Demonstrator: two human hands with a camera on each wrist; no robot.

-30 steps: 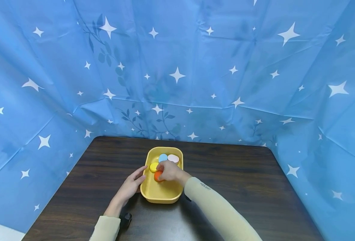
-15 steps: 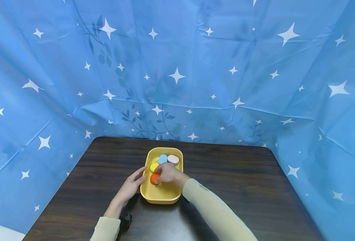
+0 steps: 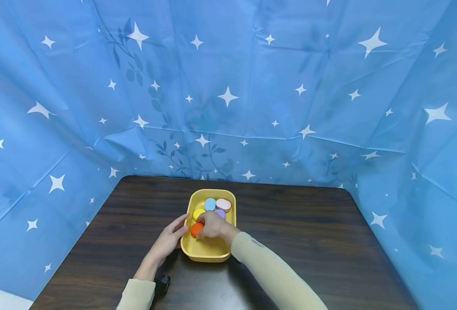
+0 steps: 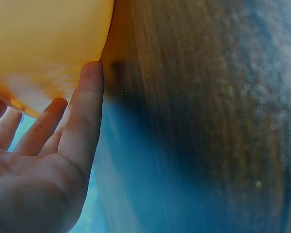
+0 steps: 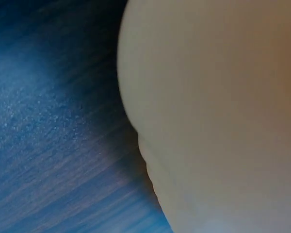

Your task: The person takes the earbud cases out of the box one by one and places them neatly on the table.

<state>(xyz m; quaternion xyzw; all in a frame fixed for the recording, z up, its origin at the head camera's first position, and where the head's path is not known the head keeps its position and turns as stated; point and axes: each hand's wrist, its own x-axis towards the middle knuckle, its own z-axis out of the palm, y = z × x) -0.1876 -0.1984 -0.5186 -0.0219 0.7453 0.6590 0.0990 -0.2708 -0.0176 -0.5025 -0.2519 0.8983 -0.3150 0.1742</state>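
Right fingers pinch the orange piece, now nearer the tray wall that extended left fingers touch.

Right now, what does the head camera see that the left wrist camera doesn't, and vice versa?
Only the head view: the right hand holding an orange piece, with yellow, blue, pink and purple pieces in the yellow tray.

Only the left wrist view: a close-up of the left hand's palm side.

Both: the left hand, the tray and the dark table.
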